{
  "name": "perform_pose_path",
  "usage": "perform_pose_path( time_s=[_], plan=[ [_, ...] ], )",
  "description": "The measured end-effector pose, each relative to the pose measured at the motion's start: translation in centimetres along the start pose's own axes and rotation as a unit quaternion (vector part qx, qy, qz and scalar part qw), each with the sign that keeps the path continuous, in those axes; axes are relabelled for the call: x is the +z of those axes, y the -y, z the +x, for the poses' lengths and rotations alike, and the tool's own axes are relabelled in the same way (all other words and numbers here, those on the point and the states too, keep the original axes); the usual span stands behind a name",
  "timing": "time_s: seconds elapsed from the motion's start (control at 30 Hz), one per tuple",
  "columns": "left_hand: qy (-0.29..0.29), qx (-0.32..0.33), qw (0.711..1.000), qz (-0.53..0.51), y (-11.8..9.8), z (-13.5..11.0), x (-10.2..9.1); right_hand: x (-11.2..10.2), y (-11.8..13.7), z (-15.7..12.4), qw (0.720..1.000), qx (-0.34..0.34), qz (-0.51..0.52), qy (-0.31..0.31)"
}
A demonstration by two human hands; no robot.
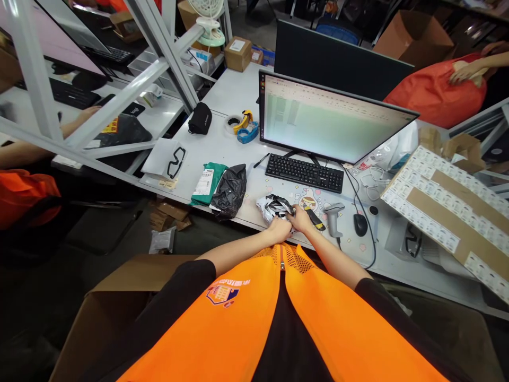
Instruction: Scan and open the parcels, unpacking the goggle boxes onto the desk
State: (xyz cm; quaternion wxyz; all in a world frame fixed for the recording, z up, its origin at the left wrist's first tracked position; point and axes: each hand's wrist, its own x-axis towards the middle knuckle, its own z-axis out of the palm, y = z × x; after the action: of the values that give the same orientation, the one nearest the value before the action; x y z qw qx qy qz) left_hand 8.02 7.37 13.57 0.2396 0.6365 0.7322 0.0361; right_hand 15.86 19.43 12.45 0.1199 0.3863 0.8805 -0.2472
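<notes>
A crumpled black-and-white plastic mailer bag (271, 206) lies at the desk's front edge, close to my body. My left hand (280, 228) is closed on its near side. My right hand (301, 218) pinches its right edge, the two hands almost touching. What is inside the bag cannot be made out. To the right of my right hand lie a black-and-yellow box cutter (315, 218) and a grey barcode scanner (334, 218). On the left are a black plastic parcel (229, 191) and a green mailer (210, 183) with a white label.
Behind the bag stand a keyboard (304, 172) and a monitor (334, 116). A mouse (360, 225) and its cable lie to the right, beside a large label-covered cardboard sheet (449, 212). Tape dispensers (247, 132) sit further back. A metal frame (163, 58) rises at the left; co-workers' arms show on both sides.
</notes>
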Motion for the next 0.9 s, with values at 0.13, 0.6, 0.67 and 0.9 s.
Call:
perform_pose_path(
  time_s=[0.13, 0.6, 0.67, 0.9],
  plan=[
    [0.011, 0.034, 0.999, -0.004, 1.1, -0.9, 0.2, 0.5, -0.6, -2.0, 0.998, 0.021, -0.045, 0.04],
    [-0.062, 0.201, 0.978, -0.016, 3.3, -3.6, 0.6, -0.1, -3.0, 1.8, 0.996, 0.075, -0.044, -0.001],
    [-0.058, 0.21, 0.976, -0.018, 3.9, -4.1, 0.8, 0.0, -3.1, 2.2, 0.996, 0.079, -0.033, 0.006],
    [-0.033, 0.188, 0.981, -0.023, 6.3, -6.7, 0.4, 0.8, -3.0, 3.1, 0.996, 0.074, 0.034, 0.029]
  ],
)
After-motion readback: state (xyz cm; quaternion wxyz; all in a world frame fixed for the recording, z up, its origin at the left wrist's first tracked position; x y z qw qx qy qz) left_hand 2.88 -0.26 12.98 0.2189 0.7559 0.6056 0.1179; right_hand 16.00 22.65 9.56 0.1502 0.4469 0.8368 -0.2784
